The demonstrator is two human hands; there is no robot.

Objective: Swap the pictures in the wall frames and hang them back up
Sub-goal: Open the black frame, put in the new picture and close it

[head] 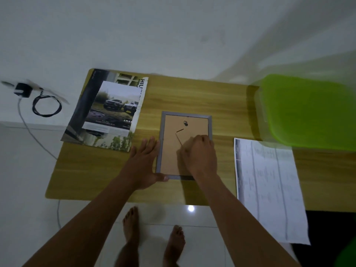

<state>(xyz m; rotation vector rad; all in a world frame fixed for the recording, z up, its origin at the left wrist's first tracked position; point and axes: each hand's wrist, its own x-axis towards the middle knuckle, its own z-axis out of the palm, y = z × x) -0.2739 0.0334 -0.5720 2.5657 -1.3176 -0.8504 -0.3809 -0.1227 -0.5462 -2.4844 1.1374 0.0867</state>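
A grey picture frame [210, 126] lies face down on the wooden table [96, 174], its brown backing board [169, 151] and small metal hanger [185, 123] facing up. My left hand [144, 162] lies flat with straight fingers along the frame's left edge, its thumb against the bottom edge. My right hand [200, 153] rests on the backing with fingers curled at the right side; what they pinch is hidden. A cut-out picture of trucks [115, 106] lies on a larger printed page [86, 105] at the table's far left.
A white printed sheet [269, 189] hangs over the table's right front edge. A green plastic lid or box [308, 112] sits at the far right. A charger with a coiled cable [38, 101] is plugged into the wall at left. My bare feet [154, 237] stand on white tiles.
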